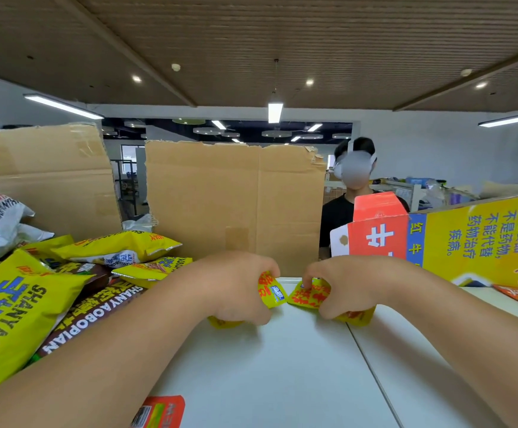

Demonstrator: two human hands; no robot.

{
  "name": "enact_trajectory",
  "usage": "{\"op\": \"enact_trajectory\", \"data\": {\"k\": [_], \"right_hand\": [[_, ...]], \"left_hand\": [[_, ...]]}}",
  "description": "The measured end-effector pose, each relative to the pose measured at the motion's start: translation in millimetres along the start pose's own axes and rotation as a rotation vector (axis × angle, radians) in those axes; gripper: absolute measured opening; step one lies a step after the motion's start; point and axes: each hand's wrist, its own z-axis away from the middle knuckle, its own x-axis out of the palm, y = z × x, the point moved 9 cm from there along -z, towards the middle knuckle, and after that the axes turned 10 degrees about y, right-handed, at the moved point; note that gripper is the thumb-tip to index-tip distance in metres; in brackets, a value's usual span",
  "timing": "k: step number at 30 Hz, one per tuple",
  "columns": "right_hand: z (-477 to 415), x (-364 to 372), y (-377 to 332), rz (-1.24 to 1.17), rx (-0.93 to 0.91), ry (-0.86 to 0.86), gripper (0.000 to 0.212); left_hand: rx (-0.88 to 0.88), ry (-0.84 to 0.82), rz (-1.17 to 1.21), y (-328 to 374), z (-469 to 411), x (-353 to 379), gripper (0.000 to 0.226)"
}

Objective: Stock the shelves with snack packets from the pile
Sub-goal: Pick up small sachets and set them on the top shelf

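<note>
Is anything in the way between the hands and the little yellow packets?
No, nothing. The left hand grips a yellow packet and the right hand pinches a second packet, near the table's far edge. No shelf shows; a cardboard sheet stands just behind.

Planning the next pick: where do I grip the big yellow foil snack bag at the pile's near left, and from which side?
Pinch the big yellow snack bag at its far right corner, coming from the white table side. It lies on top of the pile, and that corner overhangs a brown packet, seemingly free.
</note>
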Motion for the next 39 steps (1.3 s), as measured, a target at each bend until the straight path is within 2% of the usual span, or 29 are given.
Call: {"op": "enact_trajectory", "data": {"k": [4, 8, 14, 20, 25, 30, 35, 39], "right_hand": [[-0.1, -5.0, 4.1, -0.047, 0.006, 0.031, 0.052], [0.9, -12.0, 10.2, -0.085, 0.015, 0.058, 0.048], [-0.8, -15.9, 22.6, -0.122, 0.038, 0.085, 0.041], [-3.2, -15.8, 29.5, -0.139, 0.037, 0.096, 0.040], [-1.8, -17.4, 29.7, -0.146, 0.048, 0.097, 0.040], [-0.5, -24.7, 30.7, -0.205, 0.007, 0.084, 0.042], [17.2, -61.6, 44.2, -0.320, -0.037, 0.106, 0.035], [36.4, -72.7, 90.4, -0.216, 0.028, 0.125, 0.034]], "left_hand": [[0.015, 0.042, 0.034, 2.0, -3.5, -1.8, 0.062], [0.037, -0.019, -0.017, 1.4, -2.7, 3.1, 0.078], [0.106, 0.033, 0.138, 4.7, -4.1, -4.5, 0.077], [0.025, 0.099, 0.045, -2.4, -6.5, -10.2, 0.079], [-0.015, 0.038, 0.003, 3.4, -3.4, -7.4, 0.087], [-0.034, 0.117, 0.046, 21.9, -4.8, -23.2, 0.074], [-0.039, 0.097, 0.081, 57.8, -14.5, -33.3, 0.054], [-0.087, 0.084, 0.178, 93.2, -25.9, -31.3, 0.033]]}}
